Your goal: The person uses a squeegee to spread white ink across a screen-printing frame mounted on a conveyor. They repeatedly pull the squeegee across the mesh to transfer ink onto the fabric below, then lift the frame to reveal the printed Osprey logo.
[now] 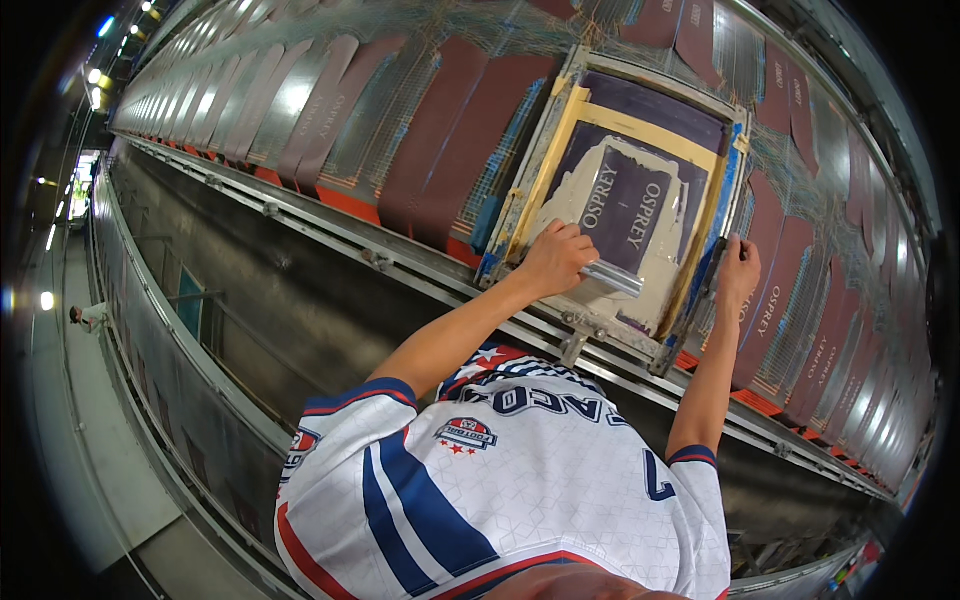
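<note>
My left hand [560, 258] is closed on a silver squeegee [620, 282] lying across the lower half of a printing screen [642, 112]. The screen has purple mesh, yellow tape along its inner edges and pale cream ink spread around a darker middle with lettering. My right hand [738, 262] is closed at the right side of the screen's metal frame [580, 60], gripping its edge or a dark piece there; which one, I cannot tell. The frame sits on a long print table above a metal rail.
Rows of maroon fabric panels [420, 170] with pale print lie along the table on both sides. A rail [360, 250] runs along the near edge. At far left, a person [88, 316] is in the aisle [105, 420] beside a curved metal-sided table [170, 350].
</note>
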Tool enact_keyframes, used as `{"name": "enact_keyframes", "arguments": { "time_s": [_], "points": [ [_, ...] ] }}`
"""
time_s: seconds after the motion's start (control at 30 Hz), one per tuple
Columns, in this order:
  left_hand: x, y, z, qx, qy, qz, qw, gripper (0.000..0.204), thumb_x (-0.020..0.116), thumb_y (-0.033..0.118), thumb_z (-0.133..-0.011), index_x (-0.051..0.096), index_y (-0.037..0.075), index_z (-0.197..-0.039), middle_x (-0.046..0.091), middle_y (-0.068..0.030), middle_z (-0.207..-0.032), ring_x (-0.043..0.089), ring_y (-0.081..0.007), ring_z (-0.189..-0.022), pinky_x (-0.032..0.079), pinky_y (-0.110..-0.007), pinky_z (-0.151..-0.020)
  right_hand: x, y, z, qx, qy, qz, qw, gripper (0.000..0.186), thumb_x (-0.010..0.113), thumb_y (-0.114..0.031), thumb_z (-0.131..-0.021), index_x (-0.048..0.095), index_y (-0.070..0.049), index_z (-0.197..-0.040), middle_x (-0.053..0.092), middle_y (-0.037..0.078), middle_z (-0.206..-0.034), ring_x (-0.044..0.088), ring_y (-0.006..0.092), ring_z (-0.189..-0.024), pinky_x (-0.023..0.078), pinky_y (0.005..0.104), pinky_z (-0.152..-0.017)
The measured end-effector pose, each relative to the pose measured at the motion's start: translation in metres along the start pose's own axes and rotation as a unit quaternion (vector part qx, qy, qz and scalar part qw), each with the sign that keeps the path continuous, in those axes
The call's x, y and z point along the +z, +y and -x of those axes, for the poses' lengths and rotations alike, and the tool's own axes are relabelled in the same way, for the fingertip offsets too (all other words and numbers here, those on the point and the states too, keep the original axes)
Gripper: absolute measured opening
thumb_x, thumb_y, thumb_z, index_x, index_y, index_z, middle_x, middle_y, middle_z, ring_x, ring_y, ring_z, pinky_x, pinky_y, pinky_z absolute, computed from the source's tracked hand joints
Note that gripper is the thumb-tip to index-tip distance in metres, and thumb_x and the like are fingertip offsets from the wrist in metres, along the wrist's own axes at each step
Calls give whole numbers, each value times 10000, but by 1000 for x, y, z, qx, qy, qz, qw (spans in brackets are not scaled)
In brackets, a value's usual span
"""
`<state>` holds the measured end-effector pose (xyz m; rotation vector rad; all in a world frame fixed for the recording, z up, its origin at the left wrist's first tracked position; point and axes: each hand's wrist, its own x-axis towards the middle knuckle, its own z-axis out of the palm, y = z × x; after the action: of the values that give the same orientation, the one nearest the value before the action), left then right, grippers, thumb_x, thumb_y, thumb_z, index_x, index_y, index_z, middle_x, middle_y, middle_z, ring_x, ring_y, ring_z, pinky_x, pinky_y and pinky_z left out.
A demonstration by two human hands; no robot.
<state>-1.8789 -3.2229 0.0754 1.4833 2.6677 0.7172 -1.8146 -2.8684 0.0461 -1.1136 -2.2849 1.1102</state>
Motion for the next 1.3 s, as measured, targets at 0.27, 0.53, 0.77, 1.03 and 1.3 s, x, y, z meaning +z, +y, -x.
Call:
{"name": "enact_keyframes", "arguments": {
  "time_s": [0.27,0.53,0.77,1.03,1.3],
  "points": [
    [-119,-155,71,8,-38,-32,999,254,790,148,-655,704,126,-894,697,-10,-938,629,-242,-921,433,-404,-831,179,-110,96,-6,28,-105,994,274,660,-278,-949,681,-9,-994,702,178,-902,681,312,-839,513,392,-769],
    [-173,-245,162,30,2,-33,999,292,788,89,-621,704,104,-900,712,-23,-934,652,-255,-820,434,-398,-799,259,-189,142,1,18,-63,998,338,630,-353,-957,687,-24,-1010,709,197,-927,676,383,-859,510,462,-791],
    [-165,-239,179,36,-55,-11,998,377,775,57,-573,709,104,-942,711,-33,-997,646,-217,-855,433,-379,-825,271,-170,136,3,5,-33,999,341,639,-360,-948,681,-26,-1003,707,213,-915,668,428,-861,512,476,-780],
    [-152,-326,30,66,-27,-42,997,292,783,97,-627,708,121,-908,704,-18,-945,645,-240,-852,407,-406,-796,242,-209,120,2,-107,128,986,361,663,-367,-941,683,-25,-1059,709,207,-991,662,413,-908,519,465,-814],
    [-172,-359,-61,32,-78,1,996,160,778,201,-696,713,120,-817,708,-59,-834,674,-287,-833,461,-430,-772,276,-311,64,-250,-310,-5,917,397,727,-366,-889,695,-23,-1087,717,166,-1056,673,367,-974,531,447,-855]
  ]
}}
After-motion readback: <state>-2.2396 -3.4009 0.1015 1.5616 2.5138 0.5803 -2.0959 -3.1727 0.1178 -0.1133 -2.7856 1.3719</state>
